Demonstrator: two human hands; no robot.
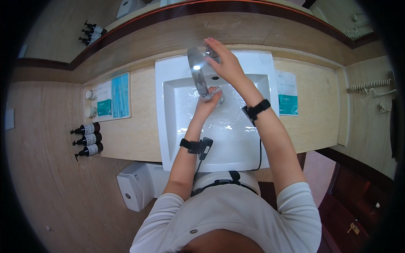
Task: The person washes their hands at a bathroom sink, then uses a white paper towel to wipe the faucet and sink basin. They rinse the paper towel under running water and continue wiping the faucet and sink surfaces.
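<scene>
A chrome faucet (197,74) arches over a white rectangular sink (256,161), its spout end above my left hand (209,100). In that hand, thumb and fingers curl around a clear, shiny object (219,95), possibly a glass; water and glare blur its outline. Rippling water covers part of the basin floor around it. My right hand (226,61) is up at the back rim, with the faucet's handle (212,54) between its thumb and fingers. The hand partly hides the handle. Both wrists wear black straps with small devices and cables.
A white tray (126,117) with flat packets and two small jars (90,111) stands left on the counter. Pump bottles (90,138) line the left wall. A packet (287,95) lies right of the sink. A coiled cord (373,84) hangs at right; a mirror frame (253,7) runs behind.
</scene>
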